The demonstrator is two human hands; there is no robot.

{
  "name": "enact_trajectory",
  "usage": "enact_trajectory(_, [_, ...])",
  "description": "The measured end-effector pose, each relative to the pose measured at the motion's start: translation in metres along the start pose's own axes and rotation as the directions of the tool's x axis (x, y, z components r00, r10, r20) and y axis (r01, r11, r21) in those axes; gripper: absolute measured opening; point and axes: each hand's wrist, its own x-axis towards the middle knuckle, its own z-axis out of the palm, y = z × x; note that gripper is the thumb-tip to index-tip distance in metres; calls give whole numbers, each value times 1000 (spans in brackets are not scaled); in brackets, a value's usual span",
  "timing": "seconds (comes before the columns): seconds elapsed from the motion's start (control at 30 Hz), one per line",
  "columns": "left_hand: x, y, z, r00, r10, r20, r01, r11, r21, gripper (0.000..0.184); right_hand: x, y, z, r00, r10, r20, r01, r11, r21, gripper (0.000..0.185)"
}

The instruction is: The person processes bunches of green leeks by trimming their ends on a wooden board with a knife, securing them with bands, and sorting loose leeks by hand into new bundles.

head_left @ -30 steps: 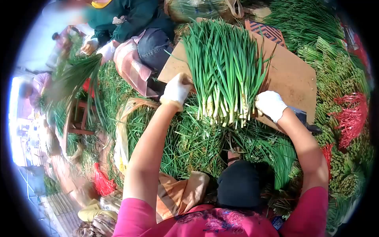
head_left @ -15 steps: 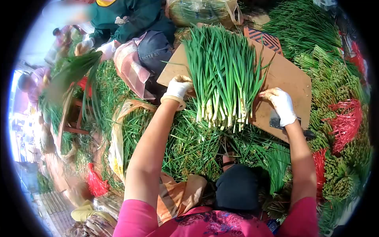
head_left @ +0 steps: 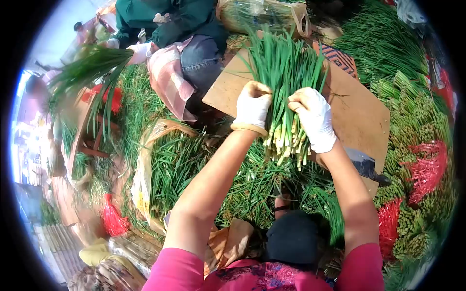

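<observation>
A bunch of garlic chives [head_left: 286, 68] lies on the brown board [head_left: 359, 111], green leaves pointing away from me and pale stem ends toward me. My left hand [head_left: 254, 104], in a white glove with a tan band at the wrist, presses the bunch's left side with curled fingers. From the other side my right hand [head_left: 313, 119], also white-gloved, has its fingers closed against the stems. Fingertips are partly hidden among the leaves. Near my right forearm a dark-handled knife [head_left: 361, 164] rests on the board.
Loose green leaves [head_left: 242, 194] cover the ground before me. Tied chive bundles [head_left: 412, 116] are stacked at the right, with red strips [head_left: 427, 169] on them. A co-worker in a green top [head_left: 170, 22] sits at upper left, holding chives [head_left: 90, 65]. A plastic bag [head_left: 145, 169] lies left.
My two hands have come together from the bunch's sides, and the spread chives are now squeezed into a narrower bunch. The view has shifted slightly.
</observation>
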Motion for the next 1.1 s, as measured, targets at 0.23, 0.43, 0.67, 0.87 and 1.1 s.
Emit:
enact_trajectory(0.23, [-1,-9,-19,999,-6,-41,11,992,128,12,40,-25,22,981,-193,-34,196,952,234,9])
enact_trajectory(0.43, [4,-33,-34,993,-113,24,115,937,-329,8,61,-47,40,746,-629,216,640,768,24,10])
enact_trajectory(0.67, [-10,2,-53,855,-478,-202,385,846,-370,21,48,-17,51,838,-284,465,382,915,-129,3])
enact_trajectory(0.87, [-18,-23,-27,961,-123,-249,110,992,-64,16,55,-30,52,863,-458,215,473,881,-19,1])
enact_trajectory(1.1, [-13,-28,-46,979,-153,-133,138,984,-116,22,54,-25,68,802,-250,542,277,960,32,6])
